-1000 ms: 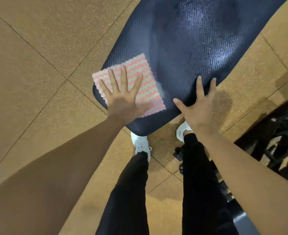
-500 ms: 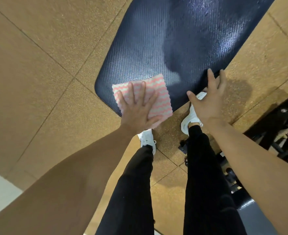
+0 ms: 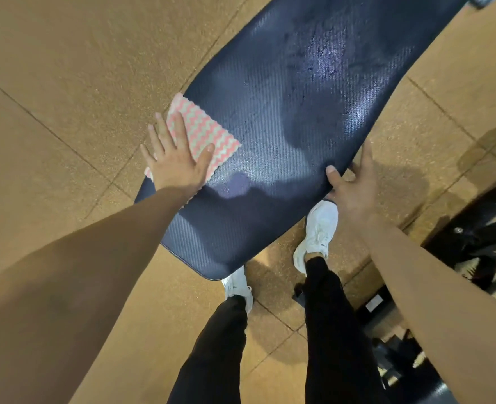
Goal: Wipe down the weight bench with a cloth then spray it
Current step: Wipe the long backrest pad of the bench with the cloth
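The weight bench's dark blue pad (image 3: 299, 126) runs diagonally from the lower middle to the upper right, with wet, shiny patches on its surface. A pink and white zigzag cloth (image 3: 208, 135) lies at the pad's left edge. My left hand (image 3: 176, 164) presses flat on the cloth with fingers spread, some reaching past the edge. My right hand (image 3: 354, 191) holds the pad's right edge, thumb on top and fingers down the side and under. No spray bottle is in view.
Tan speckled floor tiles (image 3: 66, 83) surround the bench. My legs in black trousers and white shoes (image 3: 318, 228) stand at the pad's near end. A dark metal equipment frame (image 3: 474, 237) sits on the floor at the right.
My left hand slid the cloth from the pad's near end to its left edge. My right hand went from resting flat on the pad to holding its right edge.
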`<state>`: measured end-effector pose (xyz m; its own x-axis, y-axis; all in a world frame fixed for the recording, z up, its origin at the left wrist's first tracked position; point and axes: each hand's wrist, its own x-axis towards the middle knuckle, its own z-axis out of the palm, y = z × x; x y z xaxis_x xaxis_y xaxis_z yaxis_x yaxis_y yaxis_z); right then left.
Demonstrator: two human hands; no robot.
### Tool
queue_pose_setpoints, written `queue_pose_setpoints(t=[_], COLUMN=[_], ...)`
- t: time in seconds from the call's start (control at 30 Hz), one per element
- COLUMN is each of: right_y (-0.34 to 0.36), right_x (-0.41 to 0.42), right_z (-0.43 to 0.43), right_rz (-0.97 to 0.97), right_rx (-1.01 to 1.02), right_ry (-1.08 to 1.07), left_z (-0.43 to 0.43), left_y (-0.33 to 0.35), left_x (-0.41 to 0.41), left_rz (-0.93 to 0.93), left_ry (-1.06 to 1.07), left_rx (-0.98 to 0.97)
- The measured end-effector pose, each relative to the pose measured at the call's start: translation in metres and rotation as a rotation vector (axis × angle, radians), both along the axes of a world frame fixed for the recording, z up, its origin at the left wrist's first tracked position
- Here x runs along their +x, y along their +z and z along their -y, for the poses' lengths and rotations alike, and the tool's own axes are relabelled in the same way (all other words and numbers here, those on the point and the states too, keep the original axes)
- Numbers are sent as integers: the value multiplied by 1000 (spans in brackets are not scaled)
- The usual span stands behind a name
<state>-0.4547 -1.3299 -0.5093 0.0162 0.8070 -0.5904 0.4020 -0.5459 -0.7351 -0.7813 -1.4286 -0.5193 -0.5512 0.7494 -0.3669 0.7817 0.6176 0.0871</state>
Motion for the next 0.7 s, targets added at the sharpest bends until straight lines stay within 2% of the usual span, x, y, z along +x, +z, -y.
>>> queue_pose_setpoints(t=[0.17,0.5,0.7], right_y=[3,-1,2], right_x=[7,9,10], right_z=[-12,-23,-29], right_rz=[7,82,200], right_rx=[-32,-76,44], right_ry=[124,210,275], left_z=[-4,1,2], left_y=[-3,10,12], left_x=[36,162,167], left_rz=[-76,22,69], left_ry=[-73,-262,-300], left_rx=[-41,-108,-168])
